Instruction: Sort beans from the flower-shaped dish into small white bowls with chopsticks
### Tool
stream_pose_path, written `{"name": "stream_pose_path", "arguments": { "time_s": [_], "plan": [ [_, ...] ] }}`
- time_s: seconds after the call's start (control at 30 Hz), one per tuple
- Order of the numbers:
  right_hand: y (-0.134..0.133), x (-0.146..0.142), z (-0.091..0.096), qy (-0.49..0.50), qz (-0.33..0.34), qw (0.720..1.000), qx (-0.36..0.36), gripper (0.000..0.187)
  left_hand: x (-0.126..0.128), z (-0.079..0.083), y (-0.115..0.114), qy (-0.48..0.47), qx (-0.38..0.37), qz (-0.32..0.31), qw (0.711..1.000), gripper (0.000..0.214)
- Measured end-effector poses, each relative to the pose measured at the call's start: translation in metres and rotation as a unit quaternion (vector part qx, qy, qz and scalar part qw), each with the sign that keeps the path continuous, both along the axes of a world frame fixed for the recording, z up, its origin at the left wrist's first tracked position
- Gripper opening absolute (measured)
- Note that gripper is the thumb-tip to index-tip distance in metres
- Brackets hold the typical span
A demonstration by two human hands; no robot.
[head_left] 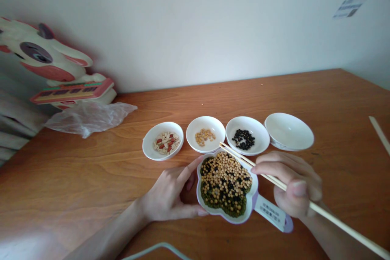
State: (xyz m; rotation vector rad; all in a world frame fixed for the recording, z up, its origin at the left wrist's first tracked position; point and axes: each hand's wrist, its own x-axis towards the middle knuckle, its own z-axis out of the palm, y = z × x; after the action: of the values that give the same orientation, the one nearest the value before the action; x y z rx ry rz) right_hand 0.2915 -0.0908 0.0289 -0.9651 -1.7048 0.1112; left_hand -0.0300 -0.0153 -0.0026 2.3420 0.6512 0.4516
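A pair of pale chopsticks (269, 178) is in my right hand (294, 185), its fingers closed round them. Their tips lie over the far rim of a flower-shaped, lilac-edged handled bowl (255, 195), close together; I cannot make out anything between them. Tan soybeans (226, 163), black beans and small green beans fill this bowl. My left hand (170, 195) grips the bowl's left side, index finger along the upper rim and thumb at the lower rim. Printed writing marks the short handle (270, 212), which points right, below my right hand.
Behind stand white bowls: one with pale and reddish seeds (167, 143), one with yellow kernels (204, 137), one with black beans (243, 139), and a bare one (289, 131). A plastic bag (91, 117) and cow-shaped toy keyboard (73, 91) sit left; a cable (161, 245) lies in front.
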Motion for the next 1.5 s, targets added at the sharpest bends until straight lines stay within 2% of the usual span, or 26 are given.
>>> {"name": "stream_pose_path", "arguments": {
  "time_s": [0.17,0.43,0.9,1.13,1.33,1.5],
  "plan": [
    [0.0029,0.0000,-0.0038,0.007,0.024,0.999,-0.044,0.050,0.0011,0.0002,0.0005,-0.004,0.010,0.002,1.000,0.117],
    [0.0032,0.0039,-0.0031,0.000,0.036,0.997,-0.065,0.044,0.0016,0.0027,-0.0007,0.001,0.003,0.004,1.000,0.116],
    [0.0048,0.0034,0.0008,-0.015,0.029,0.998,-0.045,0.036,0.0006,0.0036,-0.0007,-0.001,-0.006,-0.002,1.000,0.117],
    [0.0045,0.0024,0.0001,-0.001,0.031,0.998,-0.058,0.041,-0.0009,0.0002,-0.0001,0.004,-0.013,-0.003,1.000,0.118],
    [0.0033,0.0011,-0.0006,0.039,0.041,0.995,-0.086,0.059,-0.0005,0.0015,-0.0005,0.007,-0.009,-0.001,1.000,0.117],
    [0.0039,-0.0004,-0.0004,0.048,0.045,0.994,-0.089,0.059,-0.0003,0.0018,-0.0004,0.008,-0.007,0.000,1.000,0.118]
  ]
}}
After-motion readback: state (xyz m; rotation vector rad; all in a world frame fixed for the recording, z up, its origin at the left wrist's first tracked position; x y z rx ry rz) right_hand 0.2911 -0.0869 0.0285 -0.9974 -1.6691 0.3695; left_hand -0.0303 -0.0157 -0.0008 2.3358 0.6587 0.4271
